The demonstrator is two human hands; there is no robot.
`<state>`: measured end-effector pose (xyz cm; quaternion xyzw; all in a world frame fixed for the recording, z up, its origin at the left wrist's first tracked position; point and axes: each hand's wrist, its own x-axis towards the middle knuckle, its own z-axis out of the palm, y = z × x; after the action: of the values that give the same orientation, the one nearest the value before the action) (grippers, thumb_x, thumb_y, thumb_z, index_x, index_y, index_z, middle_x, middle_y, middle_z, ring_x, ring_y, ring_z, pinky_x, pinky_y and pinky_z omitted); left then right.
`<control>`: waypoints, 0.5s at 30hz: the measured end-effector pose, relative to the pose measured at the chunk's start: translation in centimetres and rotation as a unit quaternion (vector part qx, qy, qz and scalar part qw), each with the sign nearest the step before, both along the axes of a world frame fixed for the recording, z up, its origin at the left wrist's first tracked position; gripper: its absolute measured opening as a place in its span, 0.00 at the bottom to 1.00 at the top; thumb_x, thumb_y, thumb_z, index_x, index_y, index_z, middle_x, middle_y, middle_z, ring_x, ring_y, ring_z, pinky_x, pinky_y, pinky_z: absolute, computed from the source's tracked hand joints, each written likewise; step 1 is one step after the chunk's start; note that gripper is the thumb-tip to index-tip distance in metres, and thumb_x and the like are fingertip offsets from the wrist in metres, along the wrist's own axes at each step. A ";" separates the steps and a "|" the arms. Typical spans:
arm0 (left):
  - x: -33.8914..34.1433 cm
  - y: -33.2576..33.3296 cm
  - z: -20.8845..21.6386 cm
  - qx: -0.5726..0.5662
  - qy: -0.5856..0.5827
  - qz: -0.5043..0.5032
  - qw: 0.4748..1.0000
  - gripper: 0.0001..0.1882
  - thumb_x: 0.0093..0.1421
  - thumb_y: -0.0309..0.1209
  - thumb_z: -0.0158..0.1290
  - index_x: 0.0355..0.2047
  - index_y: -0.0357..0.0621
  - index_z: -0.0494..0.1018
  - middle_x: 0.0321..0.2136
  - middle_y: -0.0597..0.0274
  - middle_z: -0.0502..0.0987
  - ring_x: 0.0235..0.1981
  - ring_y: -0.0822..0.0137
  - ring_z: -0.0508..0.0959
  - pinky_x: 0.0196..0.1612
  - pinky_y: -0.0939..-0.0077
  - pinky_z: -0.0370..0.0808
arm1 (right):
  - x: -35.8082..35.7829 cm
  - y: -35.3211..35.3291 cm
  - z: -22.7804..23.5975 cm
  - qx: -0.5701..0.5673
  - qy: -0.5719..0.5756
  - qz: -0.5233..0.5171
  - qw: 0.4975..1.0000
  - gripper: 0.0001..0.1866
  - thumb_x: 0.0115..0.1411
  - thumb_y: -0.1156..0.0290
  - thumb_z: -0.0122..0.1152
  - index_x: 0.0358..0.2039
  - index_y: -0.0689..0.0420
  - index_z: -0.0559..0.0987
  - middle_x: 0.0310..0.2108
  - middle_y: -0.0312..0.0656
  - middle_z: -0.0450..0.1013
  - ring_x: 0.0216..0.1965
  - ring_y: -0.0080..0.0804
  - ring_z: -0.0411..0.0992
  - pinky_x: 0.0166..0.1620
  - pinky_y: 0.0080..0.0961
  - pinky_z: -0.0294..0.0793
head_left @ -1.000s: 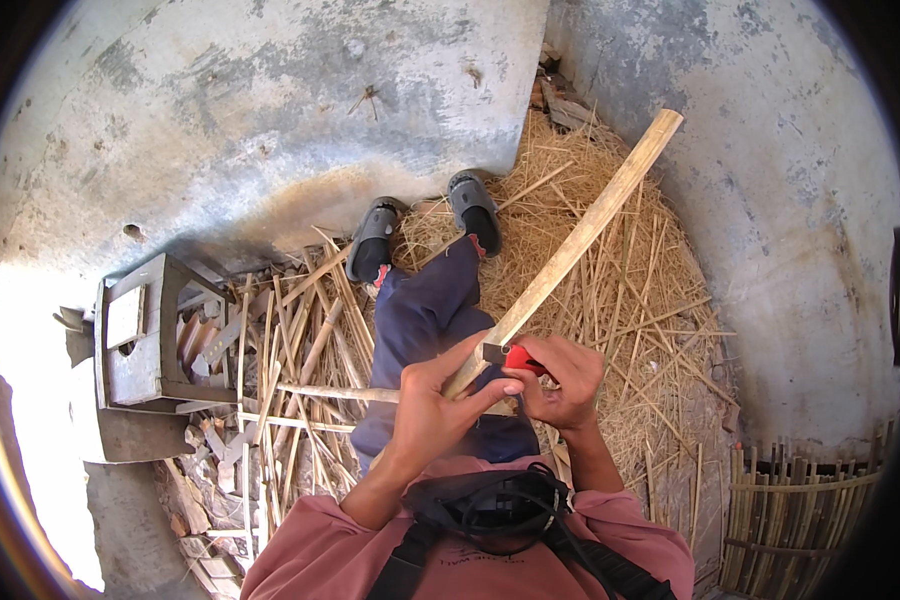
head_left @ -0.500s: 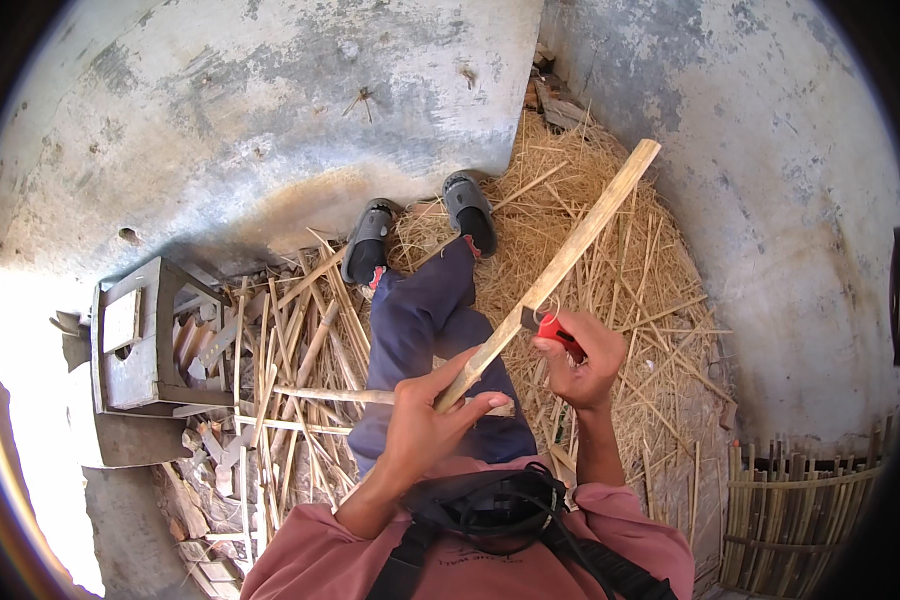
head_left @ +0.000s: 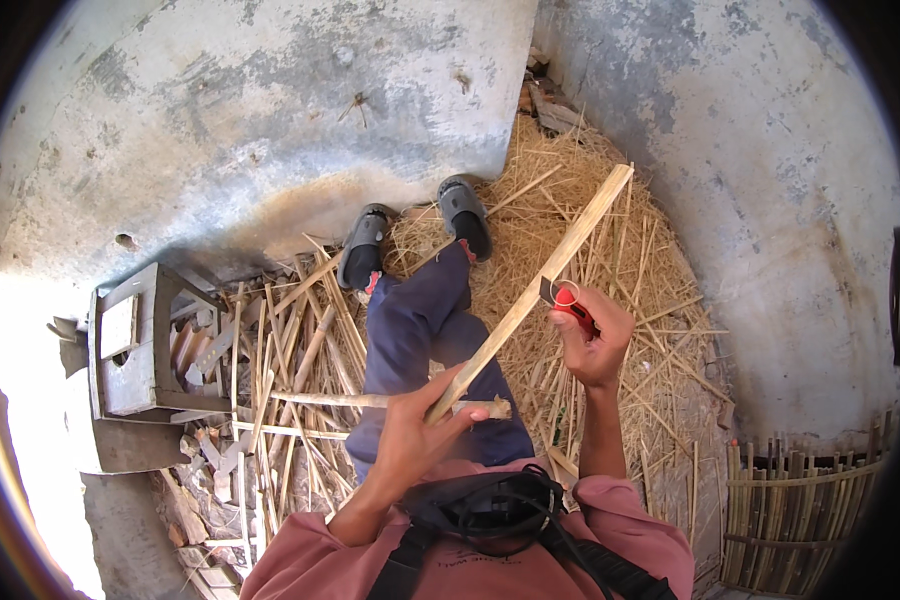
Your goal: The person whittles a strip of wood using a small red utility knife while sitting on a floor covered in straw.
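My left hand [head_left: 415, 418] is closed around the near end of a split bamboo strip [head_left: 587, 222]. The strip slants up and away to the right, over my legs and the straw. In my right hand [head_left: 602, 345] is a red-handled knife [head_left: 579, 312], gripped with the thumb along it. Its short dark blade touches the strip's right edge near the middle. A thin pale curl, seemingly a shaving, loops beside the blade. Under my left hand, a second bamboo stick [head_left: 330, 399] lies across my lap, its broken end showing to the right.
Loose straw [head_left: 540, 180] and thin shavings cover the floor beyond my feet and to the right. Bamboo sticks pile up at left beside a wooden box [head_left: 135, 335]. Worn walls [head_left: 300, 90] close in ahead and right. A woven bamboo basket [head_left: 800, 520] stands at lower right.
The bamboo strip has drawn back toward me, its far end now lower and further left. The knife has shifted slightly right and away, now touching the strip further from my left hand.
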<state>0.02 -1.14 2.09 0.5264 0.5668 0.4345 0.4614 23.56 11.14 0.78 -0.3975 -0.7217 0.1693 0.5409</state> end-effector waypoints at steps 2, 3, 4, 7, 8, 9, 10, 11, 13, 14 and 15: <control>-0.1 -0.2 0.1 -0.003 -0.002 -0.002 1.000 0.32 0.61 0.35 0.74 0.61 0.32 0.78 0.22 0.69 0.70 0.28 0.81 0.67 0.31 0.81 0.68 | 0.3 0.4 0.0 0.001 -0.001 -0.005 1.000 0.17 0.61 0.71 0.78 0.47 0.65 0.86 0.31 0.41 0.83 0.25 0.22 0.75 0.27 0.20 0.69; -0.1 -0.3 0.2 -0.013 -0.005 -0.003 1.000 0.32 0.61 0.35 0.74 0.61 0.32 0.79 0.22 0.69 0.70 0.28 0.81 0.67 0.31 0.81 0.68 | 0.4 0.5 0.0 0.001 -0.004 -0.008 1.000 0.17 0.61 0.70 0.78 0.47 0.65 0.86 0.30 0.41 0.82 0.25 0.21 0.74 0.27 0.20 0.68; -0.2 -0.4 0.2 -0.023 -0.009 -0.005 1.000 0.32 0.61 0.35 0.74 0.61 0.32 0.79 0.22 0.69 0.70 0.28 0.81 0.66 0.31 0.80 0.68 | 0.5 0.7 0.0 0.002 -0.006 -0.010 1.000 0.16 0.62 0.70 0.77 0.47 0.65 0.86 0.30 0.40 0.82 0.25 0.21 0.73 0.26 0.19 0.67; -0.5 -0.7 -0.3 -0.027 -0.001 -0.006 1.000 0.31 0.60 0.35 0.73 0.61 0.34 0.79 0.22 0.68 0.70 0.28 0.80 0.67 0.32 0.79 0.69 | 1.2 1.4 -0.2 0.005 -0.007 -0.037 0.999 0.15 0.64 0.69 0.75 0.47 0.65 0.87 0.28 0.38 0.80 0.24 0.18 0.70 0.26 0.17 0.63; -0.6 -1.0 -0.3 -0.043 0.006 -0.011 0.999 0.31 0.60 0.35 0.73 0.61 0.34 0.79 0.23 0.68 0.71 0.28 0.79 0.67 0.32 0.79 0.70 | 1.5 1.7 -0.3 0.007 -0.007 -0.050 0.999 0.15 0.64 0.69 0.75 0.47 0.65 0.87 0.27 0.37 0.80 0.23 0.18 0.69 0.26 0.17 0.62; -0.7 -1.2 -0.2 -0.060 0.014 -0.015 0.998 0.31 0.60 0.35 0.73 0.61 0.35 0.79 0.23 0.67 0.71 0.28 0.79 0.68 0.33 0.78 0.71 | 1.9 2.2 -0.4 0.011 -0.004 -0.061 0.998 0.14 0.65 0.68 0.74 0.47 0.64 0.87 0.27 0.36 0.79 0.23 0.17 0.68 0.26 0.17 0.61; -0.8 -1.4 -0.1 -0.076 0.021 -0.019 0.997 0.31 0.60 0.34 0.73 0.61 0.35 0.79 0.23 0.67 0.72 0.28 0.79 0.68 0.33 0.78 0.71 | 2.3 2.7 -0.4 0.015 -0.002 -0.072 0.997 0.14 0.65 0.68 0.74 0.46 0.64 0.87 0.26 0.35 0.79 0.23 0.16 0.68 0.26 0.17 0.61; -0.9 -1.6 -0.2 -0.074 0.022 -0.020 0.997 0.31 0.60 0.35 0.73 0.61 0.35 0.79 0.23 0.66 0.73 0.29 0.78 0.69 0.34 0.78 0.72 | 2.6 3.2 -0.5 0.020 0.000 -0.083 0.996 0.14 0.66 0.68 0.74 0.46 0.64 0.87 0.26 0.33 0.78 0.23 0.16 0.67 0.27 0.17 0.60; -1.0 -1.9 -0.5 -0.071 0.024 -0.022 0.997 0.32 0.60 0.35 0.73 0.62 0.36 0.79 0.24 0.65 0.74 0.29 0.78 0.69 0.35 0.77 0.73 | 3.4 3.8 -0.6 -0.002 -0.001 -0.093 0.996 0.14 0.66 0.68 0.73 0.46 0.64 0.87 0.26 0.32 0.78 0.24 0.15 0.67 0.27 0.17 0.61; -1.0 -2.0 -0.7 -0.072 0.028 -0.024 0.997 0.32 0.60 0.36 0.73 0.62 0.36 0.78 0.24 0.64 0.75 0.30 0.78 0.70 0.36 0.77 0.73 | 3.6 4.0 -0.7 -0.013 -0.001 -0.099 0.995 0.14 0.66 0.68 0.73 0.46 0.64 0.87 0.26 0.32 0.78 0.24 0.15 0.66 0.27 0.18 0.61; -1.2 -2.2 -0.9 -0.073 0.031 -0.025 0.996 0.32 0.61 0.36 0.73 0.62 0.36 0.78 0.24 0.63 0.75 0.30 0.78 0.70 0.36 0.77 0.74 | 3.6 4.2 -0.8 -0.008 0.006 -0.102 0.995 0.13 0.67 0.68 0.73 0.46 0.64 0.87 0.26 0.32 0.78 0.24 0.15 0.66 0.27 0.18 0.60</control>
<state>-1.17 -3.33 1.18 0.5186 0.5978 0.3633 0.4917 27.18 15.38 -0.05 -0.4721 -0.6726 0.1221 0.5566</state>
